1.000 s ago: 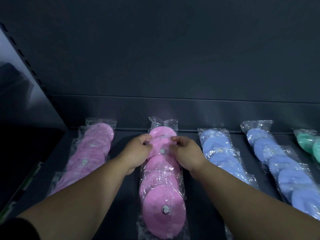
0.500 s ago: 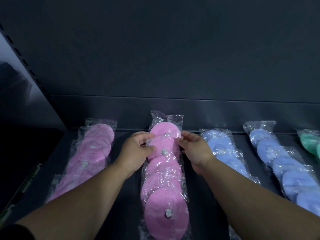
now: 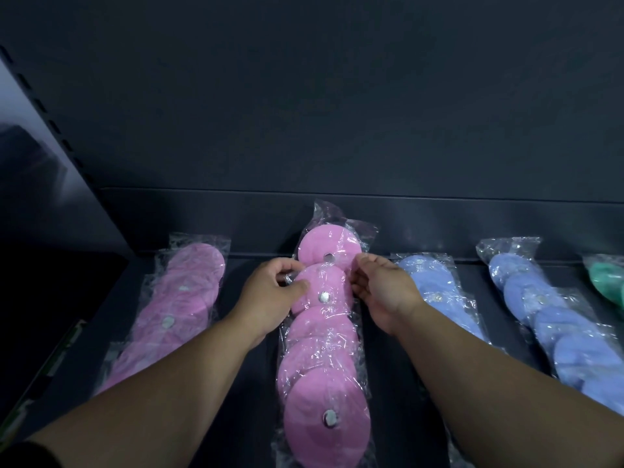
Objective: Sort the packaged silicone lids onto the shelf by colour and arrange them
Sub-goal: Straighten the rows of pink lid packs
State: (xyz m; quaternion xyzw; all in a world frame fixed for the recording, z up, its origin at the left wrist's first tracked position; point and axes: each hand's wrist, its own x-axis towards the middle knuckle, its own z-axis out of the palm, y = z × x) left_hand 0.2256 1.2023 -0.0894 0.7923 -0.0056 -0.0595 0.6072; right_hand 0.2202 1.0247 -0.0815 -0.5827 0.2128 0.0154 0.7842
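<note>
Pink lid pack (image 3: 322,292) pinched by left hand (image 3: 270,292), right hand (image 3: 383,292).

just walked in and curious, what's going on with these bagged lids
A person is arranging packaged silicone lids on a dark shelf. The left hand and the right hand pinch the sides of a pink lid pack near the back of the middle pink row. A second pink row lies to its left, two blue rows to its right, and green lids show at the far right edge.
</note>
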